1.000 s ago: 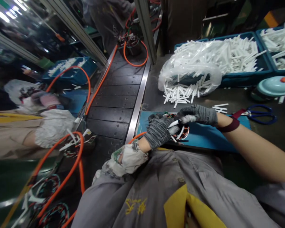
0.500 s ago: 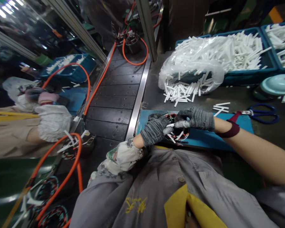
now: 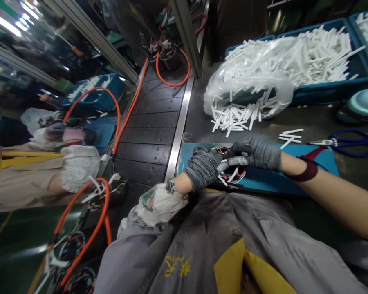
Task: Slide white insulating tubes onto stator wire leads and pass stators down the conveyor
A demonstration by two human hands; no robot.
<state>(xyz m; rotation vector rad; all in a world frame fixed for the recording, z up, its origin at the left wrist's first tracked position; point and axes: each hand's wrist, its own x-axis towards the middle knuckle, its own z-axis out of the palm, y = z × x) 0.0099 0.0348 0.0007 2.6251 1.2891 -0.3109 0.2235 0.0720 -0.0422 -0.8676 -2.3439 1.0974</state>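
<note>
A motor stator, a dark ring with red and dark wires and white tubes on it, lies on a blue board in front of my body. My left hand, in a grey striped knit glove, is closed over the ring's left side. From the right, my right hand, gloved alike, reaches across the ring with its fingertips pinched close to the left fingers. What lies between the fingertips is hidden. Short white tubes stick out at the ring's near side.
Loose white tubes spill from a plastic bag before a blue bin. Blue-handled scissors and a round lidded container sit at right. A slatted conveyor runs at left, with orange-looped stators and a co-worker's gloved hands beyond.
The white tube between my fingertips is no longer visible; my fingers have closed together there. The view has shifted slightly, while both hands stay at the stator.
</note>
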